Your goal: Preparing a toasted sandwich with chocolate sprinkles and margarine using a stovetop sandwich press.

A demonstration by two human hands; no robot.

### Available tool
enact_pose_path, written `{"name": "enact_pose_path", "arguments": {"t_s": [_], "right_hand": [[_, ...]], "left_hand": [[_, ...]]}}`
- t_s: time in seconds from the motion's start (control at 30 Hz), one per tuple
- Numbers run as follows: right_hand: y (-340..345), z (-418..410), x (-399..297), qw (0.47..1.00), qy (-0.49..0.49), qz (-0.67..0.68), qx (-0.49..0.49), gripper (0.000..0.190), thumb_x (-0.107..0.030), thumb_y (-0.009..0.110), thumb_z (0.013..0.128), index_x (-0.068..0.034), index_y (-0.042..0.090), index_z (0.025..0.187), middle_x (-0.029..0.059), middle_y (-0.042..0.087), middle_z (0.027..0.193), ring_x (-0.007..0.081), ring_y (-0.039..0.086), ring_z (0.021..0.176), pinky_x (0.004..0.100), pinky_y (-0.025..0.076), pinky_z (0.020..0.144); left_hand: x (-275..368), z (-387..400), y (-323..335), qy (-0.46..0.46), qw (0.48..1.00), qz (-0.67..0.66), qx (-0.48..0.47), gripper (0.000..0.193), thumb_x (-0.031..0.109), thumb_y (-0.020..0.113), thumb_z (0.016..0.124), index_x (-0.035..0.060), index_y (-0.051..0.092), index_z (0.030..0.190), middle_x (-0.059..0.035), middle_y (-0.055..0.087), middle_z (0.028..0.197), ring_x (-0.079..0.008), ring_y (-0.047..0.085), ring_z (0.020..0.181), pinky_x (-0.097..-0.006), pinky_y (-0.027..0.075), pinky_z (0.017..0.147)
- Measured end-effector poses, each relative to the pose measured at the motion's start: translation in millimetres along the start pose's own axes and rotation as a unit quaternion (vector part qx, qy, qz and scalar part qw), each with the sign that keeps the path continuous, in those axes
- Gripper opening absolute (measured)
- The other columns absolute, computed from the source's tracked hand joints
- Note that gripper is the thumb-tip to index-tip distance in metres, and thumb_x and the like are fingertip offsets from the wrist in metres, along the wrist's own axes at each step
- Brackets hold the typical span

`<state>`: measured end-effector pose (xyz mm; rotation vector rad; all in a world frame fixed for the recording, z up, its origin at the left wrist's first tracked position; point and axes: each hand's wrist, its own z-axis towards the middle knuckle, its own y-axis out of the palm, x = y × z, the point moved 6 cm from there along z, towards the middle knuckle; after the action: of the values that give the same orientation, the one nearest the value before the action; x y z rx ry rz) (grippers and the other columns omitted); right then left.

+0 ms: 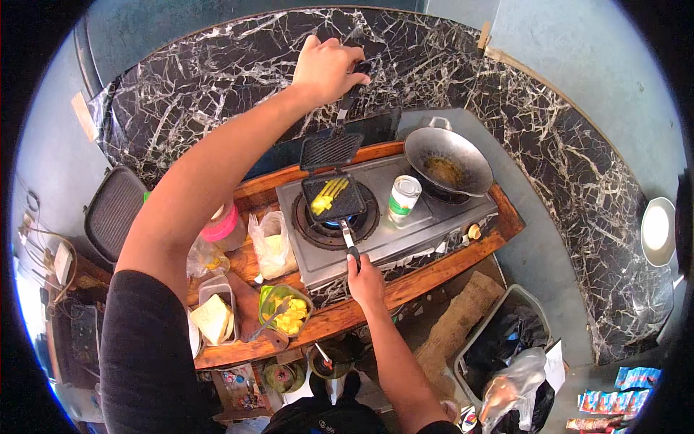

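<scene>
My left hand (329, 69) grips the black upper handle of a hinged sandwich pan and holds its ridged lid (332, 150) raised. Around the lower handle (351, 244) my right hand (365, 282) is closed. The pan's lower half (349, 202) sits over the left burner (303, 225), where a blue flame shows. Yellow food (329, 196) in strips and a soft lump lies in the left part of that half. A tin can (404, 198) with a green and white label stands to the right on the steel gas stove (374, 173).
A wok (477, 157) with brownish oil rests on the right burner. Left of the stove are a plastic bag (269, 252), a pink-lidded jar (219, 228), bread slices (211, 319) in a container, and a green tub (267, 295) of yellow food with a fork (268, 323). Below right stands a bin (504, 309).
</scene>
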<state>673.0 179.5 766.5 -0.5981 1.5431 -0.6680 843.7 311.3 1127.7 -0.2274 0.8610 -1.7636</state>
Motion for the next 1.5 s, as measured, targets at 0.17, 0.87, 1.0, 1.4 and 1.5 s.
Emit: {"name": "enact_pose_path", "arguments": {"t_s": [0.17, 0.87, 1.0, 1.4, 1.5], "right_hand": [[-2, 2, -3, 1.0, 0.004, -0.006, 0.008, 0.049, -0.049, 0.044, 0.101, -0.003, 0.059, 0.106, 0.0268, 0.066, 0.079, 0.0498, 0.064, 0.078, 0.0587, 0.05, 0.07], [3, 1, 1, 1.0, -0.001, 0.007, 0.022, 0.046, -0.048, 0.043, 0.102, -0.004, 0.056, 0.106, 0.0265, 0.066, 0.078, 0.0495, 0.064, 0.078, 0.059, 0.049, 0.069], [0, 0, -2, 1.0, 0.001, -0.001, 0.012, 0.048, -0.049, 0.042, 0.102, -0.003, 0.055, 0.106, 0.0261, 0.066, 0.079, 0.049, 0.064, 0.078, 0.0588, 0.049, 0.068], [0, 0, -4, 1.0, 0.001, -0.014, 0.003, 0.051, -0.05, 0.038, 0.103, -0.002, 0.054, 0.107, 0.0272, 0.065, 0.08, 0.0492, 0.064, 0.078, 0.0589, 0.05, 0.068], [2, 0, -2, 1.0, -0.007, -0.011, 0.009, 0.051, -0.05, 0.039, 0.103, -0.002, 0.054, 0.107, 0.027, 0.065, 0.078, 0.0494, 0.063, 0.077, 0.0587, 0.05, 0.067]], "left_hand": [[1, -10, 14, -0.02, 0.999, 0.003, -0.043, 0.04, 0.049, 0.072, 0.082, 0.0201, 0.069, 0.109, 0.0043, 0.071, 0.082, -0.0163, 0.062, 0.099, -0.0376, 0.036, 0.089], [27, -5, -9, 0.05, 0.998, -0.038, 0.022, 0.038, 0.048, 0.073, 0.082, 0.0163, 0.069, 0.103, 0.0047, 0.066, 0.079, -0.0172, 0.061, 0.089, -0.0374, 0.037, 0.084], [29, -3, -12, 0.055, 0.997, -0.042, 0.038, 0.037, 0.046, 0.075, 0.081, 0.0164, 0.069, 0.103, 0.0045, 0.066, 0.079, -0.017, 0.061, 0.088, -0.0372, 0.038, 0.083], [33, -3, -19, 0.048, 0.997, -0.047, 0.027, 0.035, 0.045, 0.075, 0.081, 0.0174, 0.069, 0.1, 0.004, 0.066, 0.079, -0.0167, 0.061, 0.09, -0.0376, 0.037, 0.084], [35, -2, -22, 0.043, 0.998, -0.042, 0.015, 0.034, 0.046, 0.074, 0.081, 0.019, 0.069, 0.102, 0.004, 0.069, 0.08, -0.0161, 0.062, 0.093, -0.0377, 0.037, 0.086]]}}
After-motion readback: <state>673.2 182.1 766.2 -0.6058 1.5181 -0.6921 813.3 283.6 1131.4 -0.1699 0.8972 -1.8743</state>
